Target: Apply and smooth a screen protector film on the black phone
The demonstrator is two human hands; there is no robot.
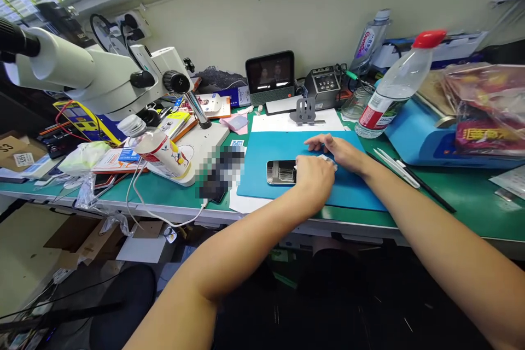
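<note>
On the blue mat [270,147] lies a small metal tin [281,171] holding thin flat metallic pieces. My left hand [315,179] is over the tin's right end, its fingers curled and mostly turned away from the camera; what they grip, if anything, is hidden. A bit of crumpled white material [328,159] shows just beyond its knuckles. My right hand [332,150] is beside and behind the left one, above the mat, with its fingers spread and pointing left. The white material lies close to its palm.
A microscope [106,76] and a drink bottle [162,153] stand at the left. A phone [215,183] with a cable lies left of the mat. A red-capped bottle [396,90], pens [396,167] and a blue machine [426,131] are at the right.
</note>
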